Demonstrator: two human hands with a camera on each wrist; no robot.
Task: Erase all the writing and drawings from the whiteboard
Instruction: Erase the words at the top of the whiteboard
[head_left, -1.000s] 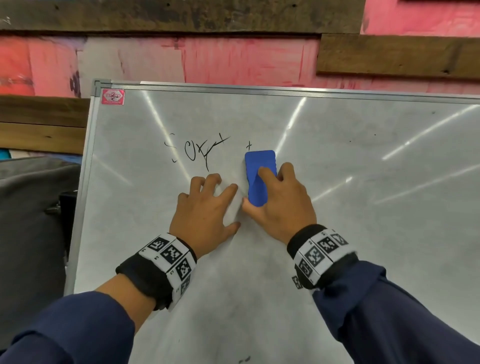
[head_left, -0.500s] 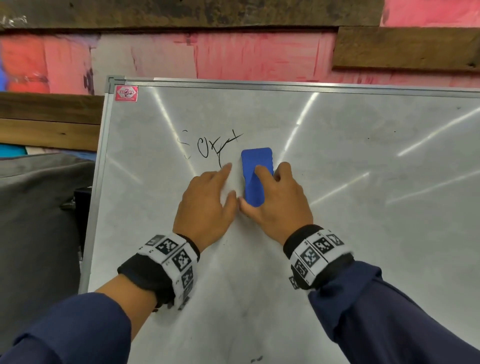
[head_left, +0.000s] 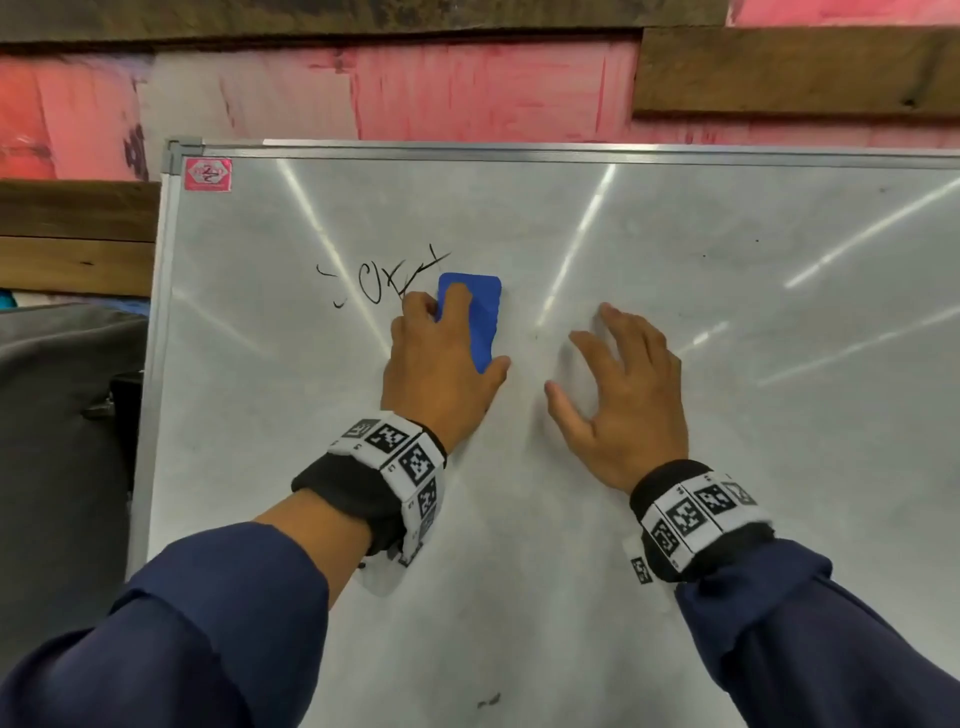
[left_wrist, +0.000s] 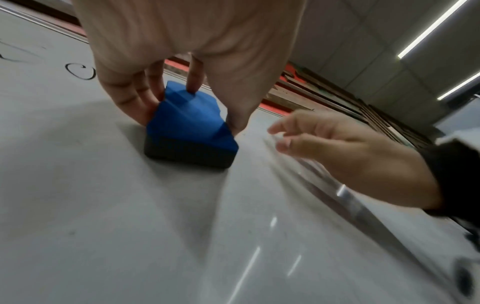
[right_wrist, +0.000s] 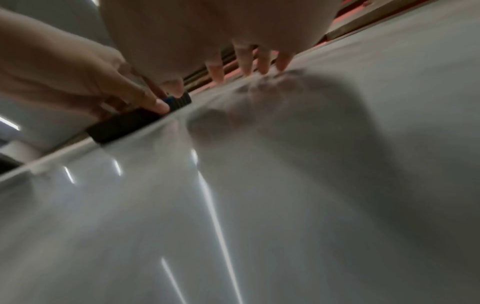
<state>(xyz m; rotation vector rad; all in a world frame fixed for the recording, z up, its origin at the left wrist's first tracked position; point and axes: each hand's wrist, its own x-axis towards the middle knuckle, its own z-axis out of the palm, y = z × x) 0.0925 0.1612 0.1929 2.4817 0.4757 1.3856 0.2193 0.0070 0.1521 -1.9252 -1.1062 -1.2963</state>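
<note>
The whiteboard (head_left: 675, 260) leans back against a wall of pink panels and dark wooden planks (head_left: 795, 73), its metal frame showing along the top and left edges, with a small red sticker (head_left: 208, 174) in the top left corner. The left hand (head_left: 436, 374) has its grip closed on the blue eraser (head_left: 480, 317): thumb on the right side, fingers curled over the top and the left side, as the left wrist view shows plainly. The eraser's dark felt face lies flat against the board, in the upper left part of it, just to the right of the black writing (head_left: 384, 283). That writing is a few loose scribbles, a small curl, a round loop and some crossed strokes, and the nearest strokes run right up to the fingertips holding the eraser. The right hand (head_left: 618, 389) holds nothing; its fingers are spread and loosely bent, close over the bare board just to the right of the eraser and apart from it. I cannot tell whether its fingertips actually touch the surface, since that wrist view is blurred. A tiny black mark (head_left: 488, 701) sits near the bottom edge of the board, well below both hands. Both wrists wear black bands with black-and-white square patterns, and the sleeves are dark blue. Something covered in grey cloth (head_left: 57, 415) stands beyond the left edge of the board.
</note>
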